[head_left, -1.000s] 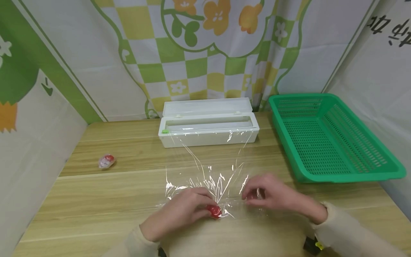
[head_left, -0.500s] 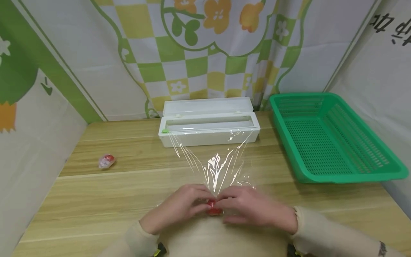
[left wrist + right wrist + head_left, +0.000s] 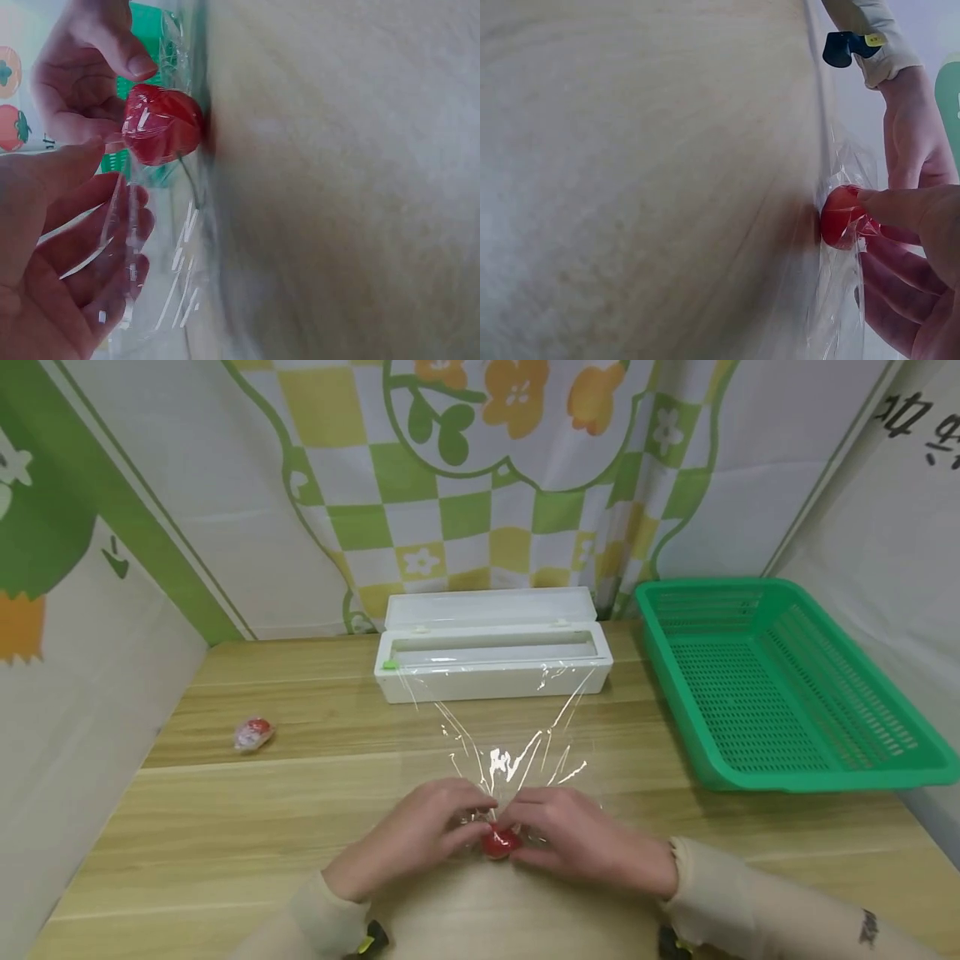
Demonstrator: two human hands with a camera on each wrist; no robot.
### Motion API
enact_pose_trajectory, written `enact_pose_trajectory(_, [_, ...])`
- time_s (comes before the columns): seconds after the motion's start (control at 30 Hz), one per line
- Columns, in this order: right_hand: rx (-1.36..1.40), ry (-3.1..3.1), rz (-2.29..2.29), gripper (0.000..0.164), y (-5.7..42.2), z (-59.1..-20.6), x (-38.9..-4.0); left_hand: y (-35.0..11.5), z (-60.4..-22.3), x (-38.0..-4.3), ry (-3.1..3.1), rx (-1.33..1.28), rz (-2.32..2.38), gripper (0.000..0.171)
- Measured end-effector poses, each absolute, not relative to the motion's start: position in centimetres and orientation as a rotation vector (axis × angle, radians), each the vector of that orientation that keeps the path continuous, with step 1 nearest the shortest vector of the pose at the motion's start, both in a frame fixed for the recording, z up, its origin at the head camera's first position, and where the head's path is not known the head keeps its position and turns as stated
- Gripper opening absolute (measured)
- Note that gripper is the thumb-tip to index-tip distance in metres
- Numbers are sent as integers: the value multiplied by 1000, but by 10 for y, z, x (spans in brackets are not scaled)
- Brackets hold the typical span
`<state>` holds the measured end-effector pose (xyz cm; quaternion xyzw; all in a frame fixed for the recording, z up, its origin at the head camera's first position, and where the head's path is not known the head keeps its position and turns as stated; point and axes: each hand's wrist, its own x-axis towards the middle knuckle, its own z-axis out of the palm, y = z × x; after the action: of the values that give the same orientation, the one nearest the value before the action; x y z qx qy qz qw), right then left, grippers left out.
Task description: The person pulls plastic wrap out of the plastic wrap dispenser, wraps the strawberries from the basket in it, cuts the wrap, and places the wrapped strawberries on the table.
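A small, glossy red ball [image 3: 498, 842], like a cherry tomato, lies low over the table, wrapped in clear cling film [image 3: 498, 768]. In the left wrist view, the film is tight and creased over the red ball [image 3: 161, 124]. From the left, my left hand [image 3: 423, 827] pinches the film at the ball's side, its other fingers curled behind the sheet. My right hand [image 3: 585, 835] holds the ball from the right. Its thumb [image 3: 892, 204] presses on the red surface in the right wrist view. The film stretches back in pleats to a white dispenser [image 3: 491, 683].
The dispenser's lid [image 3: 491, 607] stands raised, with a green slider [image 3: 389, 665] at its left end. A green basket [image 3: 675, 693] stands at the right. Another wrapped red ball [image 3: 254, 734] lies on the wooden table [image 3: 247, 827] at the left. A patterned curtain [image 3: 465, 518] hangs behind.
My right hand has moved left from the film's right side to the red ball, drawing the film inward. The left hand has stayed beside the ball. The film's pleats now converge on it.
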<state>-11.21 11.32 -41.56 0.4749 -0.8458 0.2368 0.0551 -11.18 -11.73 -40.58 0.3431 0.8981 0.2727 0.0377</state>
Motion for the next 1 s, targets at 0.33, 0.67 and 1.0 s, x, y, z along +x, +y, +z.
enact_pose_trajectory(0.33, [1360, -2757, 978, 17, 109, -412, -118, -119, -396, -107, 2951, 1260, 885, 15])
enact_pose_trajectory(0.67, [1204, -2946, 1207, 18, 114, -408, -136, -108, -405, -105, 2943, 1327, 756, 23])
enact_pose_trajectory(1.0, [1150, -2874, 1036, 20, 117, -406, -140, -104, -411, -112, 2911, 1185, 792, 24])
